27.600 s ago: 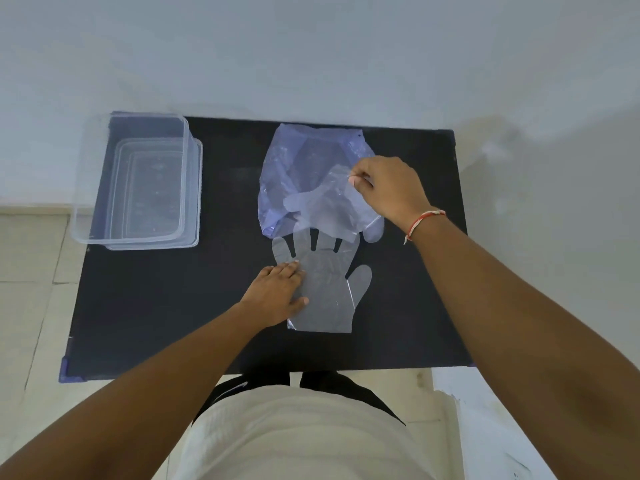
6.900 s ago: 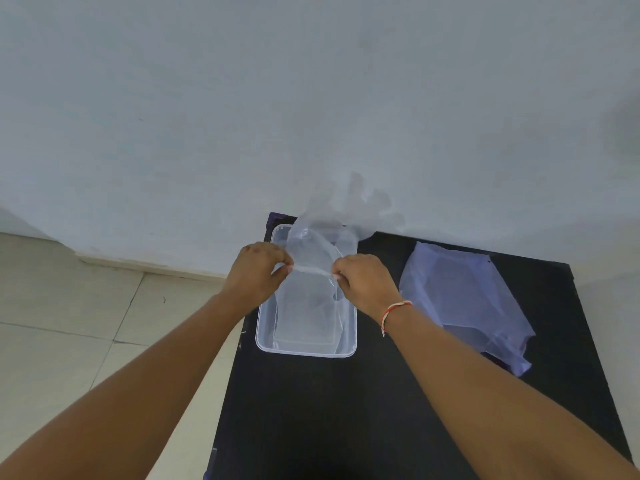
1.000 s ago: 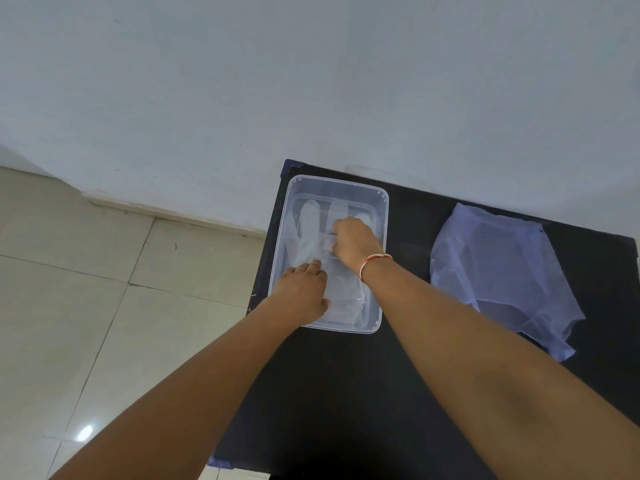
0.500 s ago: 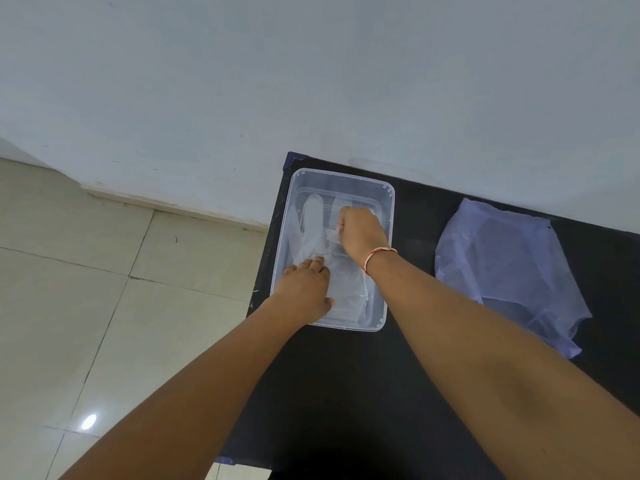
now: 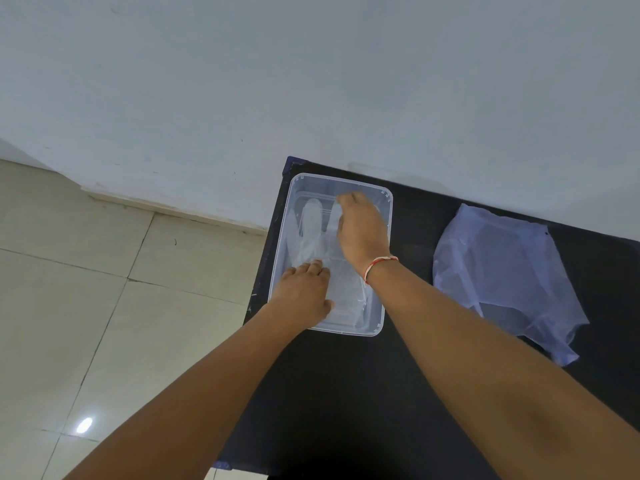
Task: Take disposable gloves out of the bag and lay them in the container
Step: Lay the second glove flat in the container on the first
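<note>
A clear plastic container [image 5: 313, 177] stands at the far left corner of the black table [image 5: 346, 393]. A thin transparent disposable glove [image 5: 311, 220] lies inside it, fingers pointing to the far end. My left hand [image 5: 304, 292] rests flat on the glove's near part, pressing it down. My right hand [image 5: 362, 230], with a red and white wrist thread, is further in, its fingers curled down over the glove's fingers near the far rim. The bluish translucent bag [image 5: 509, 271] lies crumpled on the table to the right of the container.
The table's left edge runs just beside the container, with pale tiled floor [image 5: 104, 289] below it. A white wall [image 5: 311, 81] rises right behind the table. Bare black tabletop lies between container and bag.
My right hand has slid along the glove from the container's middle to its far end. My left hand has stayed pressed on the near part.
</note>
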